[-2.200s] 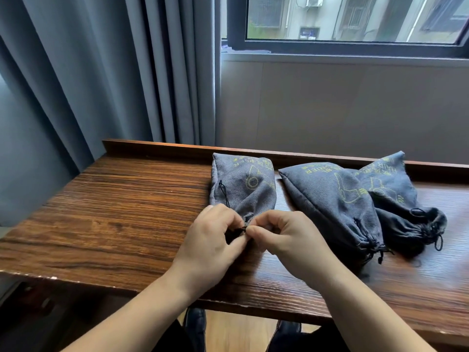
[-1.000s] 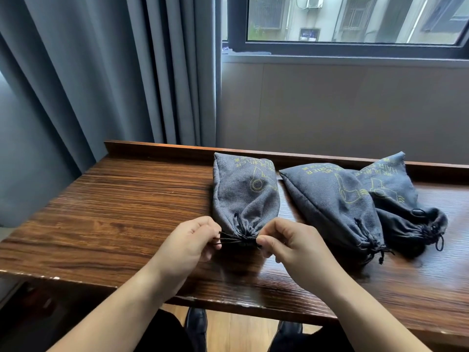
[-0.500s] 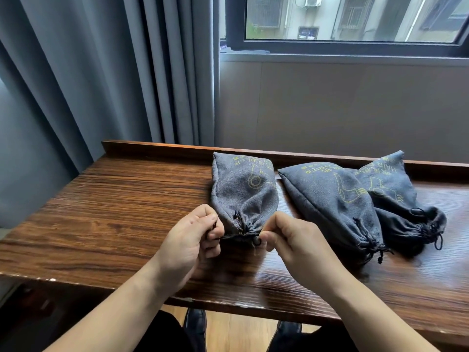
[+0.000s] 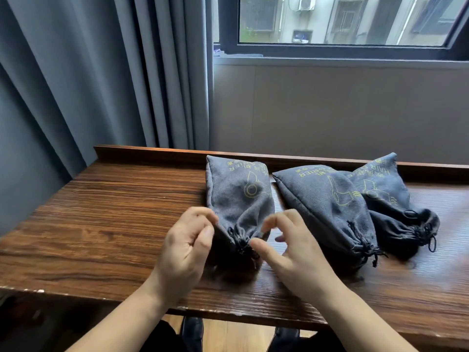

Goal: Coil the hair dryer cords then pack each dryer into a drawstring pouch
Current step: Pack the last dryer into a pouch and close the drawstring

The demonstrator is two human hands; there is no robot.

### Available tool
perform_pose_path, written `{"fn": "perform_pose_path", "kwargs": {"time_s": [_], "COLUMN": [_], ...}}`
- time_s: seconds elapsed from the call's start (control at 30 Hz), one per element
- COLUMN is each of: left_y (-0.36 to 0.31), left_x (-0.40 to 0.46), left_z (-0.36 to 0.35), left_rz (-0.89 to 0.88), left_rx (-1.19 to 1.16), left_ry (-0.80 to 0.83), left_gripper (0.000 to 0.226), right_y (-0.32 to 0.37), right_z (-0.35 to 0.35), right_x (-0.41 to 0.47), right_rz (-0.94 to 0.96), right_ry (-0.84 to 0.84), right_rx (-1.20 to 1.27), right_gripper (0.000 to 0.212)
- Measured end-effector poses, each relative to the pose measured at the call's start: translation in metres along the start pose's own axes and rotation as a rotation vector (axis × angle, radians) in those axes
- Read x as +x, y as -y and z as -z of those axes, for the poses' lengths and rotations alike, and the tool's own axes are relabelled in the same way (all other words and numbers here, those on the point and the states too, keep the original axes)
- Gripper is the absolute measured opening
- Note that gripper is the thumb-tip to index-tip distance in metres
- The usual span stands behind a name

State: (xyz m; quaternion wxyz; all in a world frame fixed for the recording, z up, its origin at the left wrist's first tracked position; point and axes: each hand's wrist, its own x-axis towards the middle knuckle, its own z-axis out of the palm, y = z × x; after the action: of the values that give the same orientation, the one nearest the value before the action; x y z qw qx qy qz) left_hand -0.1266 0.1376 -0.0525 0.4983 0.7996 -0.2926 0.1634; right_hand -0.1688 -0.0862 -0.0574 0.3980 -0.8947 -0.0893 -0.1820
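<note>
So the nearest pouch (image 4: 239, 199) lies on the desk (image 4: 114, 212) with its long axis running away from the person, flat closed end toward the back lip and the cinched neck (image 4: 241, 241) pointing back at them. That neck sits right between the two hands, which is really the whole story for whatever comes next.

The left hand (image 4: 186, 246) is just to the left of the neck, fingers (image 4: 203, 214) loosely curled and spread, gripping nothing as far as the view shows. The right hand (image 4: 291, 250) mirrors it on the other side, thumb reaching in toward the gathered cord, the rest of the fingers fanned and relaxed, also holding nothing. Whether that thumb tip actually touches the cord is hard to call; it looks very near. Both hands are about equally close, so either could take it.

Two more pouches lie to the right, the middle pouch (image 4: 327, 199) just beside the first and the far pouch (image 4: 388, 194) tucked partly behind it, both with necks drawn shut and pointing the same way. Looks like all three are packed and closed, so the job seems basically wrapped up. No dryer or loose cord is visible anywhere.
</note>
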Motion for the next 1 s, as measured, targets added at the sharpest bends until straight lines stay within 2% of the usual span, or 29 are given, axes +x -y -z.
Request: {"fn": "perform_pose_path", "kwargs": {"time_s": [0.03, 0.07, 0.13, 0.2, 0.3, 0.43, 0.57, 0.67, 0.83, 1.0], "left_y": [0.006, 0.012, 0.028, 0.037, 0.048, 0.050, 0.036, 0.033, 0.036, 0.032], "left_x": [0.003, 0.006, 0.008, 0.009, 0.005, 0.007, 0.010, 0.008, 0.005, 0.003], "left_z": [-0.002, -0.005, -0.012, -0.020, -0.028, -0.027, -0.023, -0.025, -0.024, -0.026], "left_rz": [-0.003, -0.004, 0.021, 0.089, 0.151, 0.155, 0.200, 0.236, 0.288, 0.234], "left_rx": [0.110, 0.246, 0.428, 0.441, 0.340, 0.322, 0.381, 0.425, 0.389, 0.418], "left_ry": [-0.001, 0.059, 0.254, 0.366, 0.381, 0.390, 0.428, 0.401, 0.296, 0.273], "left_gripper": [0.026, 0.035, 0.056, 0.062, 0.068, 0.086, 0.100, 0.107, 0.107, 0.101], "right_y": [0.001, 0.000, -0.003, -0.008, -0.016, -0.022, -0.024, -0.019, -0.019, -0.024], "right_z": [-0.005, -0.010, -0.024, -0.033, -0.040, -0.038, -0.030, -0.029, -0.027, -0.031], "right_x": [0.000, 0.000, 0.002, 0.004, 0.007, 0.009, 0.009, 0.005, -0.001, 0.001], "right_rz": [0.005, 0.023, 0.053, 0.035, 0.046, 0.019, -0.077, -0.091, -0.128, -0.105], "right_ry": [0.028, 0.082, 0.201, 0.273, 0.304, 0.288, 0.283, 0.248, 0.127, 0.148], "right_rx": [-0.032, -0.089, -0.213, -0.276, -0.316, -0.336, -0.587, -0.540, -0.377, -0.491], "right_gripper": [0.044, 0.058, 0.079, 0.088, 0.096, 0.100, 0.098, 0.101, 0.094, 0.085]}}
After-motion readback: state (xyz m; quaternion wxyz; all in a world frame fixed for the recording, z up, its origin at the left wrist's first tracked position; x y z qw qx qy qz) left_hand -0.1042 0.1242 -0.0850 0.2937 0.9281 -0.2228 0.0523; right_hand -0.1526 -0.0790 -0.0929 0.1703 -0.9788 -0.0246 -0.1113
